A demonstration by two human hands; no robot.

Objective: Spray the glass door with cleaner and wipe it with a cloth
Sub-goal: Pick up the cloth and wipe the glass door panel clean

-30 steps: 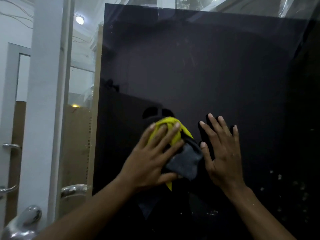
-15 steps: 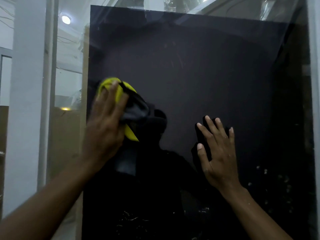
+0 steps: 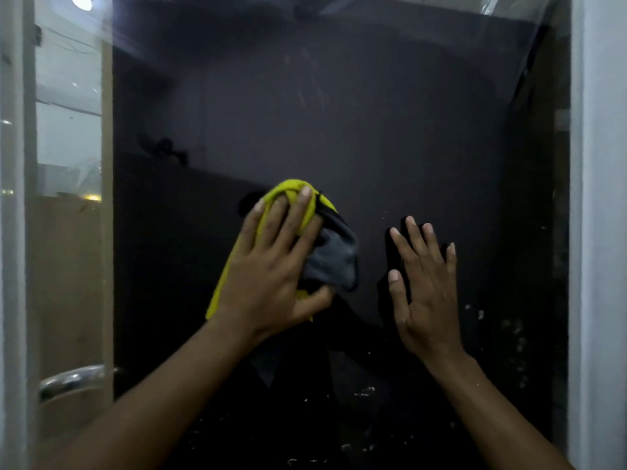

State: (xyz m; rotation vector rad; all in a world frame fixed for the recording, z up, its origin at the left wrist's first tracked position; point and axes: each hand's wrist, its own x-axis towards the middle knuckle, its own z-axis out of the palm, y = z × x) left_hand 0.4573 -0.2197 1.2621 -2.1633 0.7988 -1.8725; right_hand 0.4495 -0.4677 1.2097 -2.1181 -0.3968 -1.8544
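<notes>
The dark glass door (image 3: pixel 339 113) fills the view in front of me. My left hand (image 3: pixel 271 276) presses a yellow and grey cloth (image 3: pixel 334 261) flat against the glass near the middle, fingers spread over it and the thumb lying along its lower edge. My right hand (image 3: pixel 424 293) rests flat on the glass just right of the cloth, fingers straight and holding nothing. No spray bottle is in view.
A white frame (image 3: pixel 600 232) borders the glass on the right and a pale post (image 3: pixel 17 232) stands on the left. A curved metal door handle (image 3: pixel 71 381) sticks out at lower left. White specks (image 3: pixel 509 334) dot the lower right glass.
My left hand swept the cloth up to the left, then back down to the middle of the glass. My right hand stayed flat on the glass.
</notes>
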